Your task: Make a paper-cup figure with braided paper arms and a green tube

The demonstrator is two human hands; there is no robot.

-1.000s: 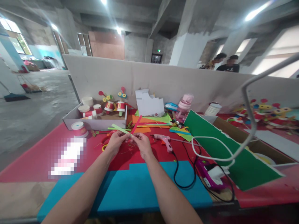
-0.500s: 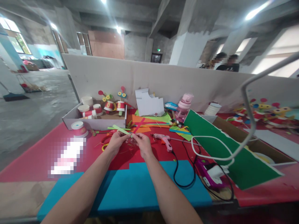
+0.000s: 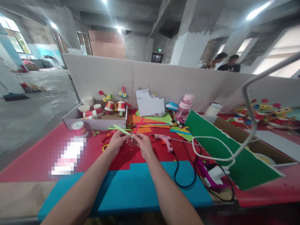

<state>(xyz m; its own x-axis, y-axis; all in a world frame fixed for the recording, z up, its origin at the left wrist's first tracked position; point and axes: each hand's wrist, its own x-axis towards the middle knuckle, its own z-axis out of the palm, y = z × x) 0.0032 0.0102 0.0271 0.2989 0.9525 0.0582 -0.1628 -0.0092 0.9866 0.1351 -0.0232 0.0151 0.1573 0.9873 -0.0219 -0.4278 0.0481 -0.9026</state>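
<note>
My left hand and my right hand meet over the red table covering, fingertips pinched close together. Between them are the joined ends of two paper strips. The light green strip slants up to the left from the pinch, and the red strip points up to the right. Fingers hide most of the crossing. Partly behind my left hand lie scissors with a yellow and red handle. Right of my right hand rests a pink glue gun, its black cord curling toward the front.
Blue sheets lie under my forearms. A cardboard box with paper cups and cup figures stands back left, beside a lone cup. On the right are a green panel, a purple power strip and a white cable.
Both hands stay nearly in place, still pinching the strips. The red strip's free end has shifted very slightly left. In the background, one person's head has moved a little.
</note>
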